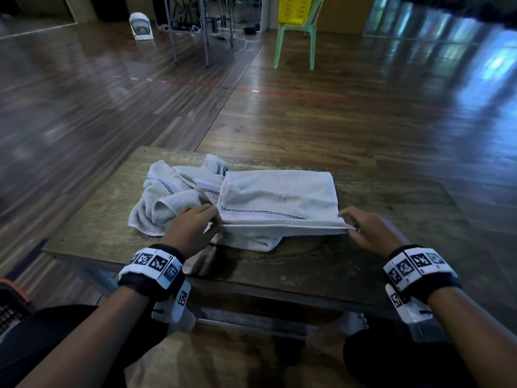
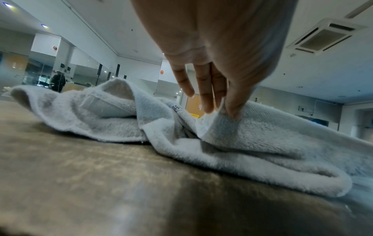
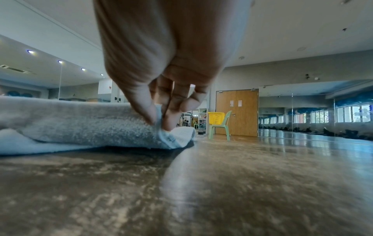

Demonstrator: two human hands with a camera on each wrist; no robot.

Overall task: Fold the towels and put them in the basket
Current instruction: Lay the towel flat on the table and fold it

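**Holding the near hem, one corner to each hand**

Stretching the near edge of the towel (image 1: 277, 197) taut between them, the two hands sit at either end of it, just off the counter (image 1: 363, 256). The left hand (image 1: 193, 228) pinches the left corner between thumb and fingers; the left wrist view shows that thumb (image 2: 234, 105) pressed against the cloth with a peak of terry pulled up under it. The right hand (image 1: 369, 231) pinches the right corner the same way, thumb and fingers closed on the hem.

What matters for the next move is how the towel lies. Its long axis runs left to right across the person, and the lifted hem follows that axis, so each hand is equally near its own corner and neither has to cross over. The body of the towel spreads away from the hands toward the far side of the counter, with a lower layer poking out toward the person beneath the hem. Carrying the hem straight away from the body looks like the natural fold, I'd judge.

A second, crumpled towel (image 1: 173, 197) lies just left of the first, apparently touching or slightly under it. A dark basket (image 1: 11, 306) sits low at the person's left, barely in sight, though I can't be sure it is the intended one.
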